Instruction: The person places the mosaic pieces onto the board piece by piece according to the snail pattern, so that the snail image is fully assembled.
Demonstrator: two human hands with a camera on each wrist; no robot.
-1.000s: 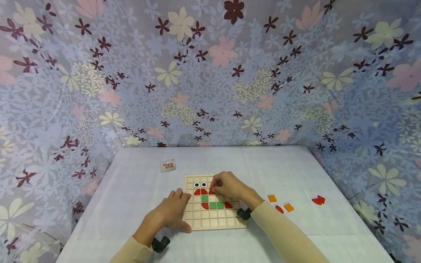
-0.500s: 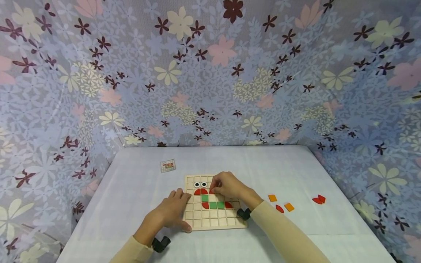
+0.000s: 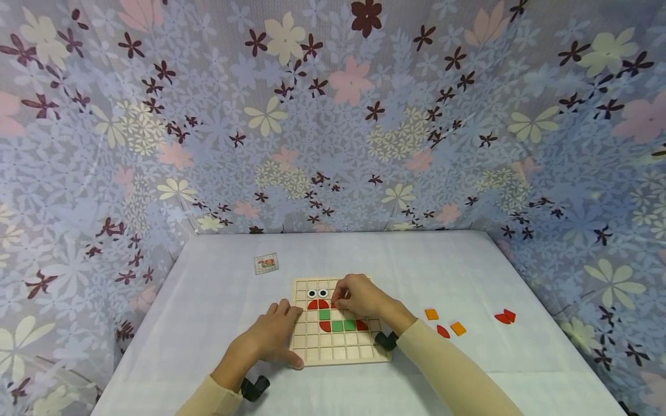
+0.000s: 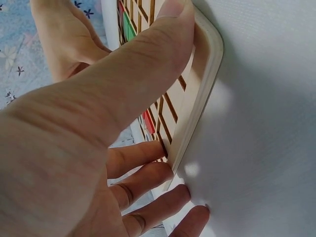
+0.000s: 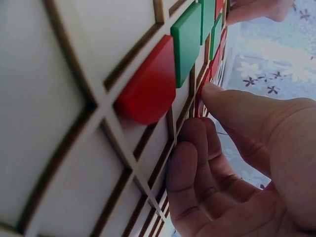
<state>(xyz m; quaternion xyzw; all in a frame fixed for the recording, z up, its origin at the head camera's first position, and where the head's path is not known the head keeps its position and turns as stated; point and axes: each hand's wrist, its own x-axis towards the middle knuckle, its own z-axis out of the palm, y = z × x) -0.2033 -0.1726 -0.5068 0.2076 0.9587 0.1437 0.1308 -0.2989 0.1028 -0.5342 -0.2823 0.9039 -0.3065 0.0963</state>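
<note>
A wooden grid board lies on the table, carrying two eye pieces, red rounded pieces and green squares. My left hand rests along the board's left edge, fingers spread, thumb at the near corner; in the left wrist view the thumb lies over the rim. My right hand is over the upper middle of the board, thumb and fingertips at a red piece. In the right wrist view the right hand pinches that red piece, mostly hidden by the fingers.
A small picture card lies behind the board to the left. Right of the board are two orange squares and a red piece, with more red pieces farther right. A patterned cloth wall stands behind the table.
Both hands keep nearly the same places. The right fingertips have shifted very slightly at the red piece, less of which shows now in the head view.
</note>
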